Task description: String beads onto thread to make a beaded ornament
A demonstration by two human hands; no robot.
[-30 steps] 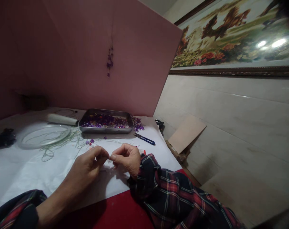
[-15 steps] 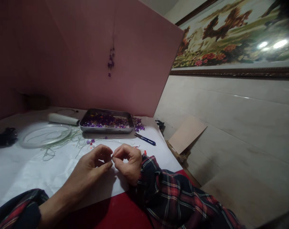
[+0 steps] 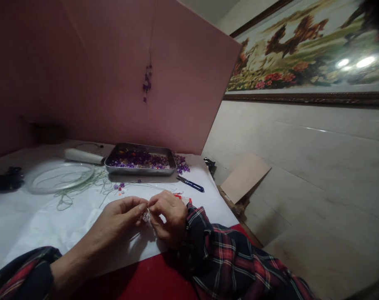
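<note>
My left hand and my right hand meet above the white sheet, fingertips almost touching. Between them is a small cluster of clear, shiny beads, partly covered by the fingers. The left thumb and forefinger pinch at its upper edge. My right hand is closed in a pinch at the same spot; any thread between its fingertips is too fine to make out. A few loose purple and pink beads lie just beyond the hands.
A metal tray of purple beads stands at the back, with more beads beside it. Blue thread snips lie right. Green thread, a clear ring and a white cone are left. A bead strand hangs against the pink panel.
The clear bead cluster has come into sight between my hands. My left thumb and forefinger have closed together, and my right hand has turned slightly, its fingers lower.
</note>
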